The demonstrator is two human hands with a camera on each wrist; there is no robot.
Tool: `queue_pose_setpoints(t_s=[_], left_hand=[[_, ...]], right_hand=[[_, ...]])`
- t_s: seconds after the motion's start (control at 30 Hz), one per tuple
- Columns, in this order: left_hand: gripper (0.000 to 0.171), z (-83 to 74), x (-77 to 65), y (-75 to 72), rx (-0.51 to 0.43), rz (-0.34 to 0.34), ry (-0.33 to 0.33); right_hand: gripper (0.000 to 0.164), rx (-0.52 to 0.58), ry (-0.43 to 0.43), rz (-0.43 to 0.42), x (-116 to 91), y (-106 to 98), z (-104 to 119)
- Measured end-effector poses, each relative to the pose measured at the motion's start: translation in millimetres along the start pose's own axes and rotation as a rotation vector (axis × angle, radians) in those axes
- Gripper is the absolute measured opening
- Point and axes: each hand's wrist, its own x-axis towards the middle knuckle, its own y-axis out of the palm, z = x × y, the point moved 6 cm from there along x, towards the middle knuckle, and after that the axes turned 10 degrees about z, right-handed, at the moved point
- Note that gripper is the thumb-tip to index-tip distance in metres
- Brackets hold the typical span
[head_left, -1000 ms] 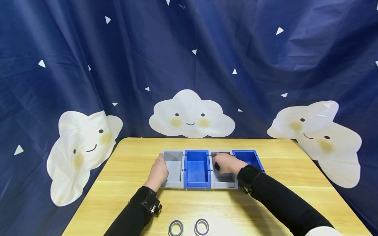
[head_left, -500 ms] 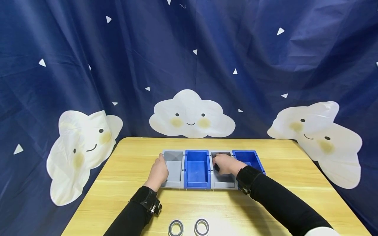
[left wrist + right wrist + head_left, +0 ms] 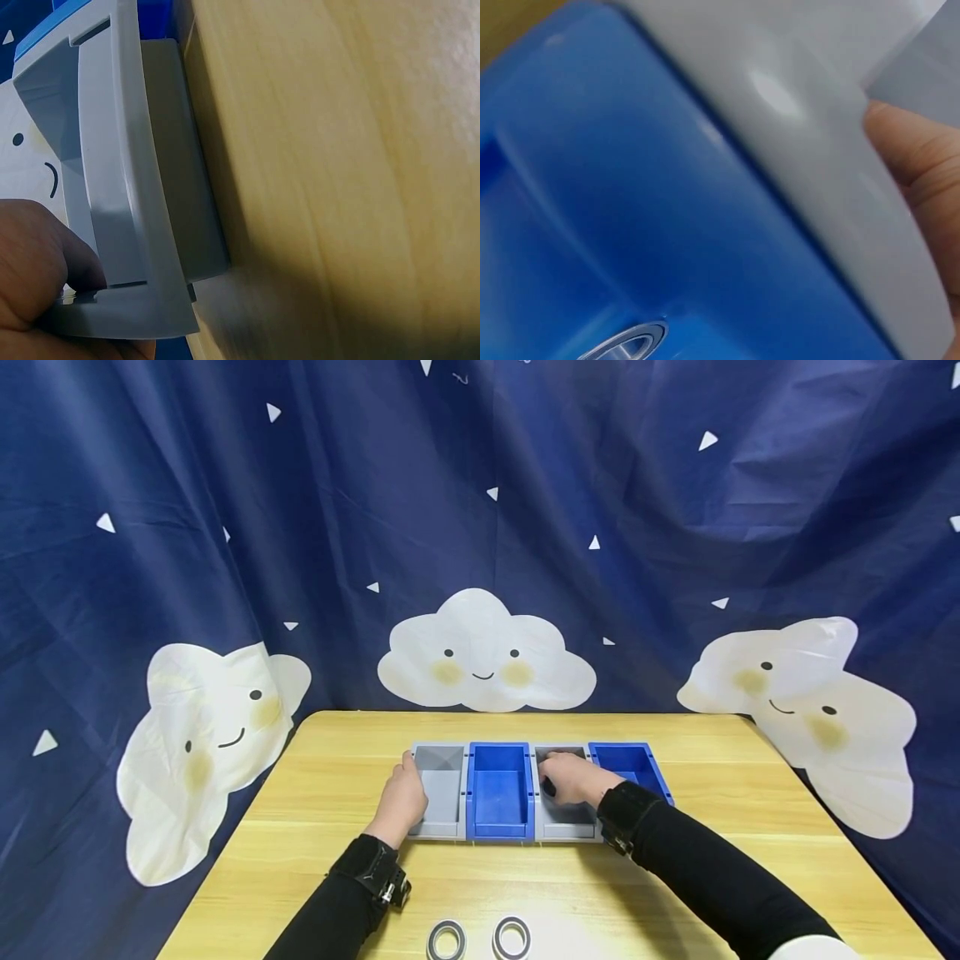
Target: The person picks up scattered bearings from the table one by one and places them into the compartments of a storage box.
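Between left fingers (image 3: 81, 264): leftmost grey bin (image 3: 441, 789), gripped by side wall.

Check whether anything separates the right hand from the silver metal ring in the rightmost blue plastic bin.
Yes: between the right hand and metal ring stand the adjoining walls of the gray plastic bin and blue bin.

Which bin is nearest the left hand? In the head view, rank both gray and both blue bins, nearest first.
1. Left gray bin: row's left end, gripped by the left hand.
2. Left blue bin: next along.
3. Right gray bin: farther right, beneath the right hand.
4. Right blue bin: row's right end.
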Motion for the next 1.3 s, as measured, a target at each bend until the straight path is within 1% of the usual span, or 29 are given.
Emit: queue_pose_setpoints(t_s=[0.17,0.4,0.67,1.0,1.1,1.3], left_hand=[[0.071,0.1,-0.9,-0.3,-0.003,0.0,-0.002],[0.07,0.1,-1.4,-0.5,-0.005,0.007,-0.007],[0.071,0.7,0.1,1.0,0.011,0.008,-0.005],[0.069,0.0,-0.2,-0.9,0.011,-0.007,-0.005],[0.069,0.6,0.3,-0.9,0.01,-0.003,-0.009],[0.069,0.9,1.0,0.1,0.019,0.005,-0.017]], right_hand=[[0.02,0.019,0.025,0.016,-0.6,-2.2,2.8],[0.023,0.018,0.045,0.02,-1.8,-1.1,2.1],[0.027,0.016,0.045,0.024,0.5,1.6,1.5],[0.025,0.032,0.05,0.024,0.8,0.7,0.5],[0.025,0.034,0.059,0.027,0.6,1.3,0.0],[0.026,0.024,0.047,0.02,-0.9,0.9,0.6]])
